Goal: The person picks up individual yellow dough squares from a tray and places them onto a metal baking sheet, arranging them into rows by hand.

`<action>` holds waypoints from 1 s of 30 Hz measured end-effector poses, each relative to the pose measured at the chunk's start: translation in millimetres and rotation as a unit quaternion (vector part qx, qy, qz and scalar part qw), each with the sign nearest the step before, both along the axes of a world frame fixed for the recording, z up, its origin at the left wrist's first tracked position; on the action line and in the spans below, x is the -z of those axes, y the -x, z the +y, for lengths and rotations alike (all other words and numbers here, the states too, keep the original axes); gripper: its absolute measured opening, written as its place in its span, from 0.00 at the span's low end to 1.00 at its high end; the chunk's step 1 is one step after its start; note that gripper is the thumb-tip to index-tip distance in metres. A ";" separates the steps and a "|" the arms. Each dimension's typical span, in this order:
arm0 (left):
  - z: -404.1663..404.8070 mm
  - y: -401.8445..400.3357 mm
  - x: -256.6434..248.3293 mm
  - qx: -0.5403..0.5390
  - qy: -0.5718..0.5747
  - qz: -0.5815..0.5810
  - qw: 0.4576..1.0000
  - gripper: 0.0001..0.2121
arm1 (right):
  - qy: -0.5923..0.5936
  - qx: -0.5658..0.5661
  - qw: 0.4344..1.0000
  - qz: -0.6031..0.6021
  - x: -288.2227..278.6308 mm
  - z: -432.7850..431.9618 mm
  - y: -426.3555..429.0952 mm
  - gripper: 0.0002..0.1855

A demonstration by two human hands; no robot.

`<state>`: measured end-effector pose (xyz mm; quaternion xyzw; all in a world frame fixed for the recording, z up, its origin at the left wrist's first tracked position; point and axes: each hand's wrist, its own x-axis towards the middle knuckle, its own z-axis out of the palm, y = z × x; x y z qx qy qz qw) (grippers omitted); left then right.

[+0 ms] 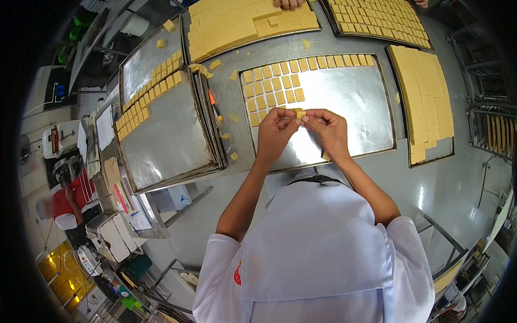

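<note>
Between the fingertips of both hands is a small yellow dough piece (299, 113). My left hand (278, 131) pinches it from one side and my right hand (330, 131) from the other. Both hands are over a metal baking tray (351, 117). Rectangular dough pieces (276, 83) lie on it in rows, one along the far edge and shorter ones at the left. My left hand partly hides the nearest row. By my right wrist another yellow piece (326, 156) shows at the tray's near edge, partly covered.
Stacked trays (161, 157) with some dough pieces stand at the left, beside an orange-and-black cutter (214, 104). Trays of cut dough (428, 89) lie right and beyond. Another person's hand (289, 3) is at the far side. Crumbs (233, 117) dot the metal table (278, 48).
</note>
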<state>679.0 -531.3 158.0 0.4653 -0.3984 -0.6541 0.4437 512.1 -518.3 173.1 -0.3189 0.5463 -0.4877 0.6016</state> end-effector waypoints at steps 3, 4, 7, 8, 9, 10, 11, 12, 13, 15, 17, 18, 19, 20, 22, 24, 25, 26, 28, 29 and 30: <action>0.7 1.3 1.1 0.000 -0.010 -0.019 1.000 0.12 | 0.003 0.005 1.000 0.030 4.6 1.1 1.2 0.11; 1.5 2.2 1.2 -0.001 -0.011 -0.018 1.000 0.12 | 0.011 0.006 0.999 0.036 4.7 1.5 1.4 0.10; 2.2 4.6 -1.9 -0.008 -0.015 -0.003 1.000 0.12 | 0.007 0.001 0.999 0.039 5.3 2.2 3.8 0.10; 2.6 4.6 -2.2 -0.002 0.001 -0.015 1.000 0.12 | -0.003 -0.006 0.999 0.036 5.4 2.5 5.2 0.10; 3.0 4.4 -2.3 0.005 0.017 -0.026 1.000 0.12 | -0.003 -0.007 0.999 0.036 5.7 2.6 6.3 0.10; 2.7 3.0 -0.8 0.004 0.016 -0.026 1.000 0.12 | -0.026 -0.002 1.000 -0.016 6.3 2.7 7.2 0.10; 0.5 1.0 -0.1 0.010 -0.009 -0.031 0.999 0.11 | -0.047 0.004 0.997 -0.067 6.7 2.4 8.5 0.11; -1.4 -1.1 0.3 0.016 -0.034 -0.035 0.999 0.10 | -0.047 0.004 0.997 -0.067 8.5 2.0 10.5 0.11; -3.0 -3.6 0.2 0.015 -0.034 -0.035 0.999 0.10 | -0.063 0.010 0.993 -0.097 11.8 1.5 12.9 0.10; -7.4 -4.3 -5.9 -0.021 -0.057 -0.097 0.993 0.05 | -0.079 0.018 0.989 -0.125 20.2 0.3 17.9 0.10; -8.4 -0.9 -4.7 -0.050 0.075 -0.220 0.971 0.03 | 0.047 -0.033 0.975 0.215 27.9 -2.7 21.4 0.09; -9.0 0.9 -4.2 -0.078 0.204 -0.336 0.916 0.02 | 0.046 -0.032 0.975 0.216 31.0 -4.9 22.3 0.09; -10.2 2.1 -0.5 -0.078 0.204 -0.335 0.917 0.02 | 0.140 -0.048 0.948 0.280 33.9 -7.3 23.1 0.08; -11.3 0.9 6.1 -0.038 0.313 -0.433 0.844 0.02 | 0.234 -0.065 0.909 0.338 34.4 -9.1 21.7 0.08; -10.8 -0.8 19.1 0.002 0.413 -0.520 0.748 0.02 | 0.243 -0.092 0.899 0.352 34.2 -10.3 19.4 0.08; -10.1 1.6 26.7 0.022 0.395 -0.515 0.761 0.04 | 0.264 -0.122 0.867 0.404 39.3 -10.5 18.8 0.08; -10.0 0.3 29.9 0.022 0.395 -0.515 0.761 0.04 | 0.264 -0.122 0.867 0.404 41.6 -11.2 18.6 0.08; -10.4 -0.7 29.5 0.017 0.402 -0.522 0.752 0.04 | 0.276 -0.120 0.861 0.410 43.5 -12.1 17.9 0.08; -10.4 -1.0 28.4 0.013 0.409 -0.529 0.743 0.04 | 0.287 -0.119 0.855 0.416 45.9 -11.8 18.3 0.08; -9.7 -1.7 28.1 0.014 0.408 -0.530 0.744 0.04 | 0.290 -0.119 0.850 0.424 45.9 -11.8 18.6 0.08; -9.3 -2.4 27.8 0.016 0.407 -0.530 0.744 0.04 | 0.294 -0.119 0.845 0.432 45.9 -11.7 18.4 0.07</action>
